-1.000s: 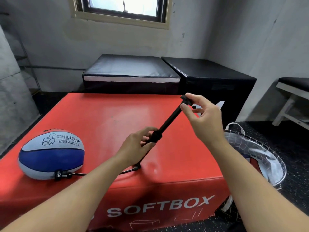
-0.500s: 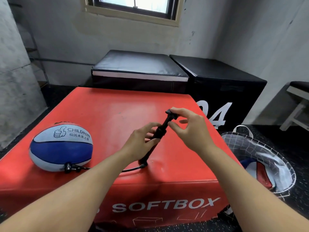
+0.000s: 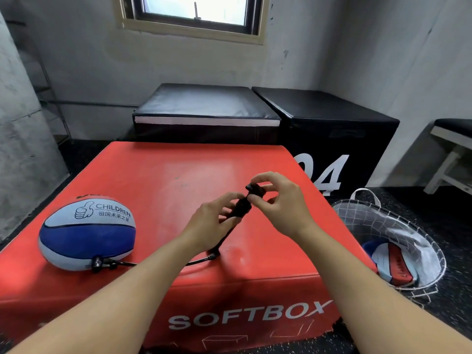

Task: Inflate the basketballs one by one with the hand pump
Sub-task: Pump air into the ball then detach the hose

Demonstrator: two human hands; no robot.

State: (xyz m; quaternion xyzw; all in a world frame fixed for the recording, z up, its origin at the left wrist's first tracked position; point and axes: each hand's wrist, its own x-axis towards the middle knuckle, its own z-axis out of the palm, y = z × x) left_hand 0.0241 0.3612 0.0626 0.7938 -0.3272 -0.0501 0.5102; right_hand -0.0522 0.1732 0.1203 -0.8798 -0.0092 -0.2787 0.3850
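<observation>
A blue and pale-blue basketball (image 3: 86,233), squashed and partly flat, lies on the left of the red soft box (image 3: 178,175). A thin black hose (image 3: 163,263) runs from a connector (image 3: 101,263) low on the ball to the black hand pump (image 3: 240,210). The pump stands tilted with its base on the box. My left hand (image 3: 212,226) grips the pump barrel. My right hand (image 3: 278,200) pinches the pump handle (image 3: 255,190), which sits pushed down close to the barrel.
A white mesh basket (image 3: 398,226) on the floor at the right holds a red, white and blue ball (image 3: 390,264). Two black padded boxes (image 3: 255,111) stand behind the red box. A white bench (image 3: 452,149) is at the far right. Dark floor surrounds everything.
My right hand has pushed the pump handle down from fully drawn out to almost against the barrel. The left hand has kept its hold. The ball and hose have stayed put.
</observation>
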